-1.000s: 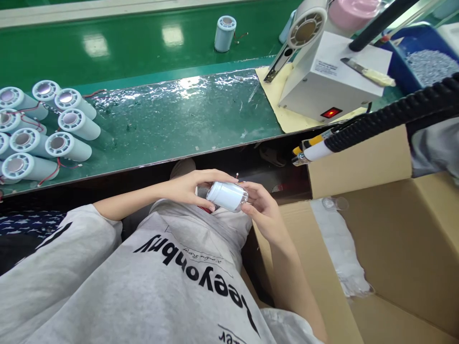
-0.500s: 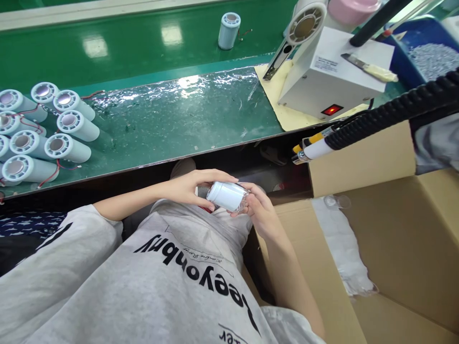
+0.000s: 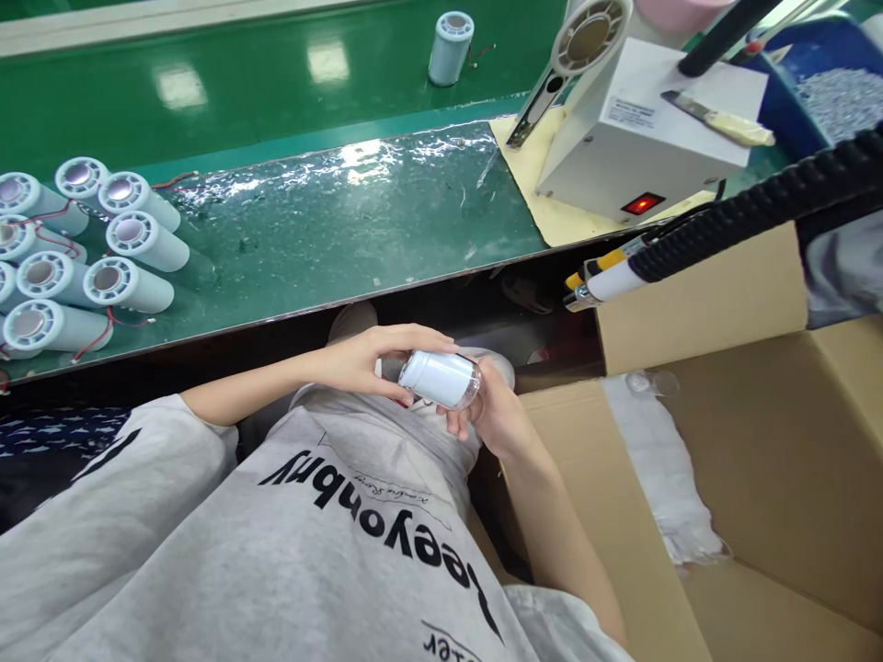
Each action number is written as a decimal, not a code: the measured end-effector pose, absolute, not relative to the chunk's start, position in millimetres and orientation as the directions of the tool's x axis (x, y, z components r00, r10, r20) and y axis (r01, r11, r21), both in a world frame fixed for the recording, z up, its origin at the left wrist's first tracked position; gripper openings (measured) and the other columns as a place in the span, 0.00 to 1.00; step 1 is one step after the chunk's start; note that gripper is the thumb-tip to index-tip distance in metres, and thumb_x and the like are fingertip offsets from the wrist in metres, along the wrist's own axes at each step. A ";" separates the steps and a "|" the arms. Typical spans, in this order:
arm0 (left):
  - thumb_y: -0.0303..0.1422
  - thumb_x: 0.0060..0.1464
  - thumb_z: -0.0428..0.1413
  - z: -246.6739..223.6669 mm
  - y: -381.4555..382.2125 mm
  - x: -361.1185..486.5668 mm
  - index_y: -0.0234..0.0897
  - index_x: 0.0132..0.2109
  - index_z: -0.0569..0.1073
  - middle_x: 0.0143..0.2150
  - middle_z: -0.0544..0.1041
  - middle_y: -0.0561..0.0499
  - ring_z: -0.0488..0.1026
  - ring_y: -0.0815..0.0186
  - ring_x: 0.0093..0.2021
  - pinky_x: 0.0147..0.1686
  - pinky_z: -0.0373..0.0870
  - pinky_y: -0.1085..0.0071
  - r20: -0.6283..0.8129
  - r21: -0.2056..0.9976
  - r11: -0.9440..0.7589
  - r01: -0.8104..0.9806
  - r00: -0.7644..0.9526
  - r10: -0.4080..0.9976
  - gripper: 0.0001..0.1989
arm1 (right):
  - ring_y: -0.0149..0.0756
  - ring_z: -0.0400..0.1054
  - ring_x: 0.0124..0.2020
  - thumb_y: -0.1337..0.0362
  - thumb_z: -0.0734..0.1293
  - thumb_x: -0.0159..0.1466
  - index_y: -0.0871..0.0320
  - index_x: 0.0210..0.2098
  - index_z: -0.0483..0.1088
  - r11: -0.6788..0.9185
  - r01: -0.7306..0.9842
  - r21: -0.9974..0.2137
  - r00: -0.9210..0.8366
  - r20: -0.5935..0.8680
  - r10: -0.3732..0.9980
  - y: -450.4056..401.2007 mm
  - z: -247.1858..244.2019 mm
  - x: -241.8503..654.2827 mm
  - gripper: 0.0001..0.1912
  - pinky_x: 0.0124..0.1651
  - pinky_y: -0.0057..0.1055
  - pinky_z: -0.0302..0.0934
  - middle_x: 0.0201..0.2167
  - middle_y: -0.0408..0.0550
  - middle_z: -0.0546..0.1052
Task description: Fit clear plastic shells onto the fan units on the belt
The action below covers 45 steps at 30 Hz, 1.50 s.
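Observation:
A pale blue cylinder with a clear cap on its right end is held over my lap, tilted slightly down to the right. My left hand grips it from the left, fingers along the top and thumb below. Around the clear end and underneath is my right hand, its fingers curled and partly hidden behind the cylinder. Several similar blue cylinders with red wires stand in a group at the left of the green bench.
Another blue cylinder stands on the far green surface. A white machine with a lit red switch sits at the bench's right. Below it are a black hose and an open cardboard box. A blue bin is at top right.
My right hand has shifted its fingers lower around the clear end, leaving more of that end exposed. My left hand keeps its hold. The view has moved slightly.

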<state>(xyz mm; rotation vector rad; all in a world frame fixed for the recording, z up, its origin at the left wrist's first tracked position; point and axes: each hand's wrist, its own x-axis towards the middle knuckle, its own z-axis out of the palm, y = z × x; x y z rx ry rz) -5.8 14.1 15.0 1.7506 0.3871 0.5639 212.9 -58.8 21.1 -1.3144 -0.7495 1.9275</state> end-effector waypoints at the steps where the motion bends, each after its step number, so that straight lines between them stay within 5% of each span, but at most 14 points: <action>1: 0.34 0.52 0.69 14.3 14.0 -5.7 0.48 0.66 0.71 0.68 0.70 0.40 0.68 0.52 0.68 0.61 0.73 0.58 0.181 0.964 -0.261 -0.043 0.826 0.534 0.35 | 0.31 0.64 0.10 0.23 0.70 0.44 0.57 0.35 0.66 -0.628 -0.209 -0.750 -0.286 -0.567 0.772 -58.4 21.7 212.6 0.43 0.10 0.22 0.56 0.16 0.45 0.75; 6: 0.34 0.52 0.69 18.1 10.0 -4.6 0.48 0.65 0.72 0.65 0.72 0.40 0.71 0.52 0.64 0.49 0.78 0.65 0.160 0.966 -0.258 -0.015 0.820 0.550 0.33 | 0.28 0.61 0.09 0.23 0.65 0.50 0.59 0.31 0.69 -0.692 -0.175 -0.701 -0.407 -0.588 0.699 -59.3 17.5 214.0 0.42 0.08 0.21 0.49 0.15 0.44 0.71; 10: 0.34 0.53 0.67 25.8 4.3 -4.1 0.45 0.63 0.72 0.62 0.73 0.41 0.73 0.55 0.59 0.41 0.77 0.71 0.069 0.977 -0.203 0.071 0.791 0.608 0.31 | 0.30 0.60 0.10 0.26 0.57 0.61 0.57 0.29 0.67 -0.603 -0.089 -0.793 -0.363 -0.538 0.761 -66.2 8.6 217.3 0.38 0.08 0.25 0.50 0.15 0.44 0.70; 12: 0.34 0.52 0.67 26.9 2.1 -4.1 0.44 0.64 0.72 0.62 0.73 0.41 0.75 0.56 0.57 0.43 0.78 0.71 0.027 0.989 -0.127 0.071 0.770 0.637 0.32 | 0.35 0.69 0.17 0.37 0.63 0.66 0.56 0.35 0.69 -0.419 -0.023 -0.908 -0.175 -0.408 0.896 -70.7 5.5 219.2 0.27 0.14 0.27 0.62 0.23 0.47 0.77; 14: 0.35 0.52 0.68 25.8 0.7 -4.3 0.44 0.64 0.71 0.62 0.73 0.42 0.77 0.59 0.52 0.42 0.78 0.71 -0.025 0.999 -0.013 0.044 0.761 0.648 0.33 | 0.43 0.79 0.38 0.53 0.69 0.66 0.53 0.46 0.69 -0.099 0.100 -0.990 -0.028 -0.103 0.994 -74.2 4.0 221.3 0.14 0.33 0.36 0.76 0.44 0.53 0.81; 16: 0.36 0.53 0.68 24.2 0.1 -4.6 0.44 0.65 0.69 0.59 0.74 0.42 0.79 0.63 0.46 0.37 0.78 0.74 -0.067 0.997 0.081 0.020 0.768 0.637 0.33 | 0.48 0.73 0.59 0.65 0.71 0.63 0.49 0.54 0.68 0.244 0.221 -0.944 -0.076 0.233 0.970 -75.8 3.6 224.0 0.20 0.56 0.48 0.74 0.62 0.53 0.73; 19: 0.37 0.53 0.68 24.1 0.6 -5.6 0.45 0.67 0.68 0.55 0.77 0.43 0.79 0.67 0.38 0.30 0.75 0.77 -0.103 0.992 0.123 0.034 0.789 0.606 0.35 | 0.49 0.68 0.64 0.71 0.72 0.63 0.43 0.56 0.70 0.482 0.263 -0.836 -0.248 0.424 0.871 -76.4 2.8 228.8 0.25 0.65 0.55 0.67 0.65 0.49 0.71; 24: 0.33 0.47 0.72 24.7 6.5 -4.2 0.46 0.66 0.72 0.63 0.75 0.42 0.79 0.58 0.53 0.48 0.78 0.68 -0.055 0.998 0.054 0.028 0.799 0.599 0.38 | 0.51 0.68 0.64 0.61 0.79 0.59 0.45 0.59 0.70 0.266 0.123 -0.956 -0.178 0.242 0.954 -78.1 -7.1 229.9 0.30 0.55 0.49 0.75 0.61 0.53 0.74; 29: 0.32 0.44 0.73 7.7 29.6 21.2 0.43 0.66 0.71 0.68 0.71 0.39 0.73 0.51 0.64 0.62 0.71 0.56 -0.042 0.996 0.084 -0.012 0.791 0.610 0.42 | 0.49 0.68 0.64 0.58 0.81 0.55 0.48 0.51 0.71 0.219 -0.010 -0.976 0.073 0.218 0.973 -69.8 -38.2 229.5 0.27 0.63 0.51 0.68 0.59 0.54 0.75; 38: 0.31 0.34 0.75 -24.3 103.7 130.9 0.31 0.59 0.75 0.58 0.78 0.36 0.77 0.52 0.56 0.58 0.73 0.54 -0.045 0.997 0.079 0.006 0.863 0.503 0.41 | 0.53 0.65 0.66 0.48 0.83 0.44 0.52 0.45 0.61 0.259 -0.128 -0.957 0.500 0.164 0.851 -26.0 -94.4 272.8 0.39 0.65 0.55 0.62 0.64 0.65 0.68; 45: 0.31 0.36 0.75 -16.8 119.3 143.4 0.33 0.55 0.75 0.57 0.77 0.38 0.77 0.56 0.54 0.56 0.74 0.58 -0.062 0.997 0.076 0.031 0.891 0.451 0.36 | 0.51 0.68 0.64 0.48 0.82 0.48 0.52 0.44 0.62 0.320 -0.126 -0.939 0.462 0.229 0.857 -13.1 -101.0 287.3 0.35 0.61 0.52 0.67 0.65 0.66 0.67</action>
